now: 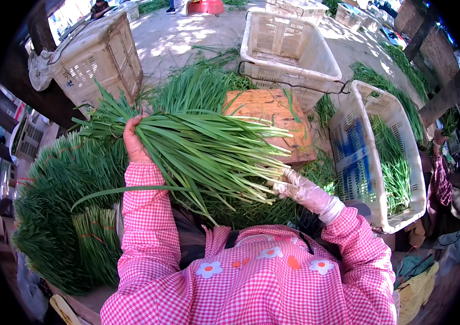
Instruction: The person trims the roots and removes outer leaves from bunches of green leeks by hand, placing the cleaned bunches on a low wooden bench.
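Observation:
A large loose bunch of garlic chives [203,146] lies across in front of my chest, green leaves to the left and pale stem ends to the right. My left hand [135,138] is closed round its leafy part, the fingers partly hidden under the leaves. My right hand [290,186], in a clear plastic glove, pinches at the white stem ends on the lower right of the bunch. One long leaf hangs out to the left over my left sleeve. Beneath the stem ends stands a worn wooden block [262,122].
Tied chive bundles [73,179] are piled at my left. Loose chives [197,89] lie behind the bunch. A white plastic crate [289,67] with a wire handle stands ahead, another crate [349,157] holding chives at right, and an upended crate [97,67] at far left. Another person sits at far right.

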`<state>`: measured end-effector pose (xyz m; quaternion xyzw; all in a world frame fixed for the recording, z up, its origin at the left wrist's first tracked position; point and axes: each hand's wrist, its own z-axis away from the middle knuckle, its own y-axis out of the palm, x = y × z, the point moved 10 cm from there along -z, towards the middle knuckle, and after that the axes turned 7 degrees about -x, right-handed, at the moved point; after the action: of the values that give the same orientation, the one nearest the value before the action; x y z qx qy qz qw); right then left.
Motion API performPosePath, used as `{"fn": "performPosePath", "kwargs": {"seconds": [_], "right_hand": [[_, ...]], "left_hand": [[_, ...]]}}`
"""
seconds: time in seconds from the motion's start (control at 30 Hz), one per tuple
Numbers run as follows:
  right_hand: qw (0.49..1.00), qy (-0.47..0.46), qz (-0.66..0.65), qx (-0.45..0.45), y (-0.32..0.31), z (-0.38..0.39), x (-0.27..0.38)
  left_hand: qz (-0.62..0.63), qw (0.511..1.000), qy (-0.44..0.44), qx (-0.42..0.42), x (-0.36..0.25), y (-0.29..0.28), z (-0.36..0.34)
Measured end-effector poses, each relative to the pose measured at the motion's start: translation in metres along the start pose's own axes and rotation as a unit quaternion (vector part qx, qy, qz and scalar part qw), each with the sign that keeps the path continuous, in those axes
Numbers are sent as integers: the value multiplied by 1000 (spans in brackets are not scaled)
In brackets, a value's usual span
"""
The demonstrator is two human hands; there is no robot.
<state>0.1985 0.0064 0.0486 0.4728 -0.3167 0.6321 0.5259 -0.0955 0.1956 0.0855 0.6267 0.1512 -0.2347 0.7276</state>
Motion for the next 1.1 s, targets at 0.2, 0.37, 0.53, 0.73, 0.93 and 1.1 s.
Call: {"fn": "performPosePath", "kwargs": {"seconds": [0.2, 0.37, 0.53, 0.73, 0.93, 1.1], "right_hand": [[989, -35, -117, -83, 0, -16, -5], [973, 56, 144, -172, -52, 4, -25], [969, -19, 156, -191, -43, 22, -22], [773, -367, 417, -308, 29, 33, 102], [722, -367, 497, -311, 45, -1, 111], [870, -330, 278, -237, 34, -4, 94]], "left_hand": [[-7, 1000, -1, -24, 10, 10, 3], [9, 1000, -10, -4, 1, -14, -9], [43, 996, -10, -73, 2, -12, -5], [67, 990, 10, -124, 4, -25, -5], [80, 990, 0, -114, 4, -23, -5], [81, 988, 28, -128, -5, -23, 0]]}}
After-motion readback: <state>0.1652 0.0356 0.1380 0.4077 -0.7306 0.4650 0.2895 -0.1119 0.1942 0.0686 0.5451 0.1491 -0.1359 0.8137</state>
